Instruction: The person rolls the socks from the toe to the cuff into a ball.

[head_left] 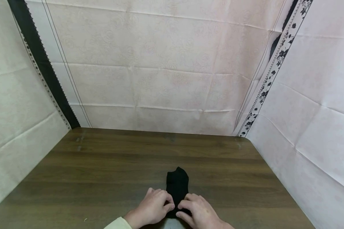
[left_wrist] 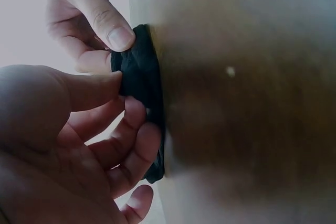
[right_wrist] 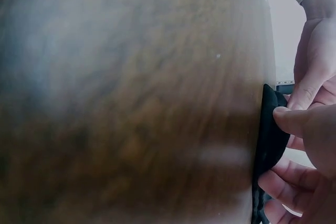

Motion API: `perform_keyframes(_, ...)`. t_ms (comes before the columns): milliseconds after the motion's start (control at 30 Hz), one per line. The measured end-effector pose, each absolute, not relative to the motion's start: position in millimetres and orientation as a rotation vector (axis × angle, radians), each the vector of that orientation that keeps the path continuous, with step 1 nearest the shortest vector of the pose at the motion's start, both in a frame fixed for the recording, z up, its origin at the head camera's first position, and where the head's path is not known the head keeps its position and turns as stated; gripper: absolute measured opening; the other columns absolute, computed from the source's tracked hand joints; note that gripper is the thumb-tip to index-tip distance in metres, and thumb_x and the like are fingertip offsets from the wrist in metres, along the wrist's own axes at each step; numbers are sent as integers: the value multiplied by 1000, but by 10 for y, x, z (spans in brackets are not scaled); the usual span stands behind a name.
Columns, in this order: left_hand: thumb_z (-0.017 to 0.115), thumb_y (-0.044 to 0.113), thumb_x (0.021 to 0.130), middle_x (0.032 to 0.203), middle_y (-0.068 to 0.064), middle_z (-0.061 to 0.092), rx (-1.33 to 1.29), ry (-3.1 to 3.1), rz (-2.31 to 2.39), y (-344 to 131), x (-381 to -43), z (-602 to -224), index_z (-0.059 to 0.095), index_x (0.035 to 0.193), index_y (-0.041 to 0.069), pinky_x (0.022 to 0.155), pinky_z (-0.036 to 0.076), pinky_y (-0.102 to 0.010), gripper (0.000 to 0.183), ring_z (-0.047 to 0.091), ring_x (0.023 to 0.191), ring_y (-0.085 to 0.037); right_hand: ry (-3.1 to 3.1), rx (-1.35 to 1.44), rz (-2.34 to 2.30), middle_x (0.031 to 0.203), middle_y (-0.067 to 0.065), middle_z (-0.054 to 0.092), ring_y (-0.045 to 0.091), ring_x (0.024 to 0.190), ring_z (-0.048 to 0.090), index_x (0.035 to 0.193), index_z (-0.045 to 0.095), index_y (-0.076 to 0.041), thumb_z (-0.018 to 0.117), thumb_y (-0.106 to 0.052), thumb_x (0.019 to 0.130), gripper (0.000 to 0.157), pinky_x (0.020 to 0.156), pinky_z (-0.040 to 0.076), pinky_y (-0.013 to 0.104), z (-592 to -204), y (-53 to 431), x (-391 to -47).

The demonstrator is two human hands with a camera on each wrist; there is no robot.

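Pinched the near part of the black sock (head_left: 177,181) between thumb and fingers of the left hand (head_left: 153,206); pinched it likewise with the right hand (head_left: 200,210), just beside. Had it lying on the wooden table (head_left: 126,165), close to the near edge, before a pale cloth (head_left: 166,89).

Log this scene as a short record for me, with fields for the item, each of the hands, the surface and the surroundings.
Item: black sock, laid flat, far end pointing away from the person
Left hand: pinches the sock's near part
Right hand: pinches the near part too, beside the left
Surface: brown wood-look table
Surroundings: pale hanging cloth; dark floral border at right
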State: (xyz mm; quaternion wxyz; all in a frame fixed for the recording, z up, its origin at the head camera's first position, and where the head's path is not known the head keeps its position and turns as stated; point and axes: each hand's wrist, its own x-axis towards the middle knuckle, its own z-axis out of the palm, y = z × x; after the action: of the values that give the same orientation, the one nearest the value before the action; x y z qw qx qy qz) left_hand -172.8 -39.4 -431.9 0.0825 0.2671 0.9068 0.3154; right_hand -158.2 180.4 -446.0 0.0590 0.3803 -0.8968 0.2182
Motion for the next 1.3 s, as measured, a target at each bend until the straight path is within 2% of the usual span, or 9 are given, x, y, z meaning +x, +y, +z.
perform_keyframes(200,74,20,92,68,18,53,821,2690,1014,-401,-1726,-4319,67,80,27,80,30,-39,16,48,65,-1,-2754,1123,691,89,-14,57,-1,75,47,102,68,-24,69,-37,96,15,66,43,24,-4449,1797,-1576)
perform_keyframes(367,74,20,92,68,19,54,835,2694,1011,-406,-1731,-4324,68,79,28,78,28,-39,16,48,64,0,-2716,1141,677,86,-13,57,-2,73,48,108,63,-22,71,-34,95,20,66,42,23,-4450,1801,-1557)
perform_keyframes(700,75,21,91,68,20,54,845,2717,983,-408,-1747,-4332,67,74,28,77,27,-38,20,48,63,0,-2560,1222,617,88,-12,61,-2,71,48,101,69,-25,71,-26,96,6,63,41,20,-4482,1814,-1548)
perform_keyframes(1033,76,19,91,68,21,56,834,2726,948,-400,-1760,-4328,70,75,27,76,28,-37,19,49,61,0,-2652,1201,554,87,-12,56,-2,72,43,102,72,-23,76,-36,90,17,65,40,20,-4442,1800,-1534)
perform_keyframes(1300,76,21,91,64,16,52,845,2711,955,-403,-1737,-4324,65,79,30,77,27,-37,19,47,58,-2,-2685,1212,547,89,-11,57,-1,74,45,100,70,-20,76,-29,92,13,65,41,19,-4436,1791,-1550)
